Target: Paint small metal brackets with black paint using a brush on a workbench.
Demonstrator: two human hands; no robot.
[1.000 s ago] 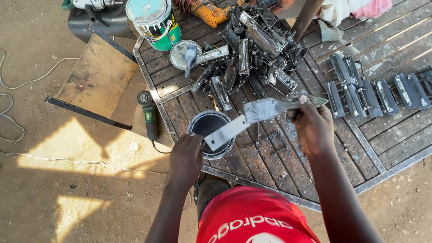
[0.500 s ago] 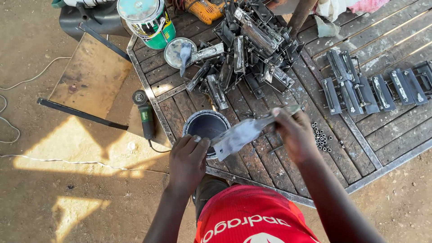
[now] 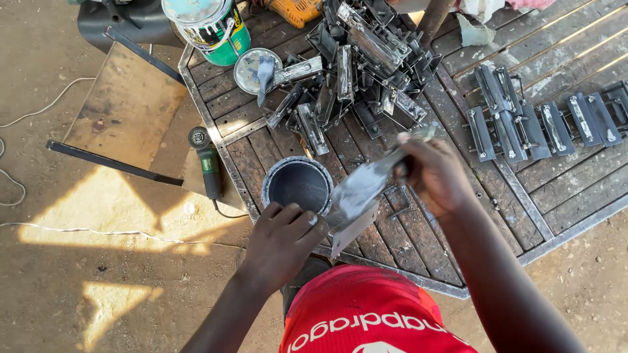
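Blur smears the grey-coated metal piece [image 3: 356, 196] that the two hands share, so its exact shape is hard to read; it looks like a flat strip with a paler plate at its lower end, slanting from upper right down to lower left. The far end of the strip disappears inside the right hand [image 3: 435, 173], and whatever tool that hand may also grip cannot be made out. The person's body is cut off at the bottom edge, only a red shirt [image 3: 373, 317] showing. At the top edge the green-and-white paint can [image 3: 209, 26] and a yellow power tool [image 3: 294, 10] are partly out of view.

The right hand is curled tightly around the upper end of the metal piece, fingers closed on it. The left hand [image 3: 281, 242] lies knuckles up, fingers bent, its fingertips pressed against the lower end of the piece and just beside the rim of a round open tin [image 3: 297, 185]; whether it pinches the piece or only steadies it I cannot tell.

The metal piece hangs above the slatted workbench [image 3: 418, 242], right next to the dark-filled tin, and looks wet with grey paint. Behind it lies a heap of similar grey metal brackets [image 3: 366, 65], with a row of others [image 3: 536, 124] laid out to the right. A loose can lid with a brush [image 3: 258, 68] sits near the paint can, and a green angle grinder [image 3: 206, 167] lies at the bench's left edge.
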